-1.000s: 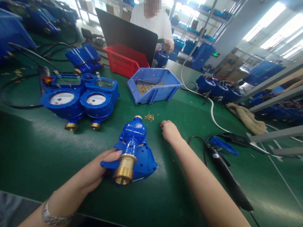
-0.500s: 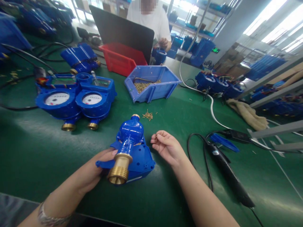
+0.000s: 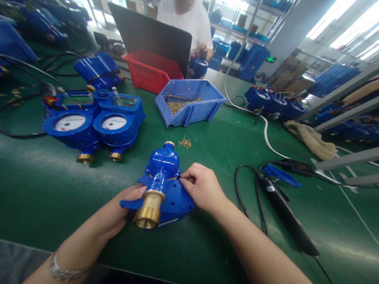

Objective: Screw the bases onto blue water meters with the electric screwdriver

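A blue water meter [image 3: 164, 161] with a threaded brass end lies face down on the green table, its brass end pointing toward me. My left hand [image 3: 126, 205] grips the meter's left side, fingers partly hidden under it. At the right side of the meter body, my right hand [image 3: 203, 185] is closed in a pinch against the housing edge; whatever sits between the fingertips is too small to make out. Just beyond the meter lies a small pile of brass screws [image 3: 185, 142].
Two blue meters [image 3: 114, 123] stand at the left, another behind them. A blue bin [image 3: 204, 109] of screws and a red bin [image 3: 145, 73] are beyond. A black electric screwdriver [image 3: 288, 215] with cables lies right. A person sits opposite.
My right hand has moved left and forward from beside the meter to its housing edge, and the fingertips now touch it. My left hand and the meter stay nearly in place.
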Available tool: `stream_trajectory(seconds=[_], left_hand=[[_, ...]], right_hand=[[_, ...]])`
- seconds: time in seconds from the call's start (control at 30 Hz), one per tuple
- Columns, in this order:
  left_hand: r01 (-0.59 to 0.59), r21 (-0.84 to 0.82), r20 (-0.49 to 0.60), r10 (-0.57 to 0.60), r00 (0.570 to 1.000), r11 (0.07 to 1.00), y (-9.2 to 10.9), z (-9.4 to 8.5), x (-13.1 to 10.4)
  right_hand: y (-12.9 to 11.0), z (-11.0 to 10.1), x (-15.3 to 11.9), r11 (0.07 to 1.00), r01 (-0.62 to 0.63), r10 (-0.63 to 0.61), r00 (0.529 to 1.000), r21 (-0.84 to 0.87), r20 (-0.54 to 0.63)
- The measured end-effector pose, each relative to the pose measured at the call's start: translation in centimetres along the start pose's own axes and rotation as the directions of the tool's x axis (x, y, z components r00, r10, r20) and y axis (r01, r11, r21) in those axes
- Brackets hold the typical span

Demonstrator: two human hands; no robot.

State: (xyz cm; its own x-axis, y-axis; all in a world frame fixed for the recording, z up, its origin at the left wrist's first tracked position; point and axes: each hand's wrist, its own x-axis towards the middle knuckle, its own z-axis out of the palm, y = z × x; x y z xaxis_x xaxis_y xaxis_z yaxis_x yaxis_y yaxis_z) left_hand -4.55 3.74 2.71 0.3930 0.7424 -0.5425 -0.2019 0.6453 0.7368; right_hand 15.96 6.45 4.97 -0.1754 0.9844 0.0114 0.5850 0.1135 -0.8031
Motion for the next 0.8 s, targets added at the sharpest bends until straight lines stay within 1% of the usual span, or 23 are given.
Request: stream_trajectory(seconds=[0.1,0.13,0.17,0.2,0.23,0.27,0.3,0.33,0.37,0.5,0.57,0.63,0.7,0.8], left_hand=[[-0.019,-0.018,-0.001,0.019,1.0,1.0,0.0,-0.1,0.0],[-0.018,-0.03,0.007,0.018,1.0,0.999,0.0,-0.1,-0.1],[-0.013,-0.04,0.018,0.014,1.0,0.999,0.0,-0.1,-0.1],[-0.006,-0.047,0.028,0.008,1.0,0.999,0.1,-0.1,-0.2],[-0.004,-0.055,0.03,0.006,1.0,0.998,0.1,0.0,-0.2],[-0.006,-0.061,0.024,0.007,1.0,0.998,0.1,0.0,-0.3],[-0.014,-0.065,0.013,0.015,1.0,0.998,0.2,0.1,-0.3],[-0.024,-0.068,0.003,0.024,1.0,0.997,0.2,0.1,-0.3],[-0.029,-0.07,-0.005,0.029,1.0,0.997,0.2,0.1,-0.4],[-0.031,-0.061,-0.015,0.03,0.999,0.998,0.2,0.1,-0.3],[-0.042,-0.062,-0.022,0.041,0.999,0.997,0.2,0.1,-0.3],[-0.045,-0.059,-0.028,0.043,0.999,0.997,0.2,0.1,-0.3],[-0.035,-0.045,-0.029,0.034,0.999,0.998,0.2,0.2,-0.3],[-0.026,-0.035,-0.045,0.024,0.999,0.999,0.2,0.2,-0.4]], right_hand=[[-0.6,-0.5,-0.1,0.993,0.071,-0.063,0.995,-0.095,0.079],[-0.6,-0.7,-0.1,0.993,0.081,-0.071,0.991,-0.087,0.111],[-0.5,-0.9,-0.2,0.999,0.046,-0.044,0.991,-0.009,0.127],[-0.2,-1.1,-0.2,0.991,-0.03,0.014,0.992,0.129,0.128],[0.1,-1.3,-0.3,0.945,-0.127,0.092,0.988,0.302,0.125],[0.6,-1.4,-0.4,0.853,-0.218,0.178,0.976,0.475,0.129],[1.2,-1.5,-0.5,0.736,-0.285,0.253,0.957,0.614,0.142],[1.8,-1.5,-0.6,0.634,-0.321,0.302,0.94,0.704,0.157],[2.5,-1.4,-0.7,0.568,-0.335,0.322,0.931,0.752,0.171],[4.4,-0.9,-1.4,0.414,-0.363,0.366,0.906,0.834,0.213],[4.9,-0.6,-1.8,0.372,-0.363,0.385,0.898,0.855,0.214],[5.2,-0.4,-2.0,0.35,-0.35,0.4,0.895,0.869,0.199],[5.2,-0.3,-2.2,0.348,-0.333,0.411,0.894,0.876,0.177],[4.7,-0.3,-2.4,0.374,-0.314,0.411,0.9,0.873,0.148]])
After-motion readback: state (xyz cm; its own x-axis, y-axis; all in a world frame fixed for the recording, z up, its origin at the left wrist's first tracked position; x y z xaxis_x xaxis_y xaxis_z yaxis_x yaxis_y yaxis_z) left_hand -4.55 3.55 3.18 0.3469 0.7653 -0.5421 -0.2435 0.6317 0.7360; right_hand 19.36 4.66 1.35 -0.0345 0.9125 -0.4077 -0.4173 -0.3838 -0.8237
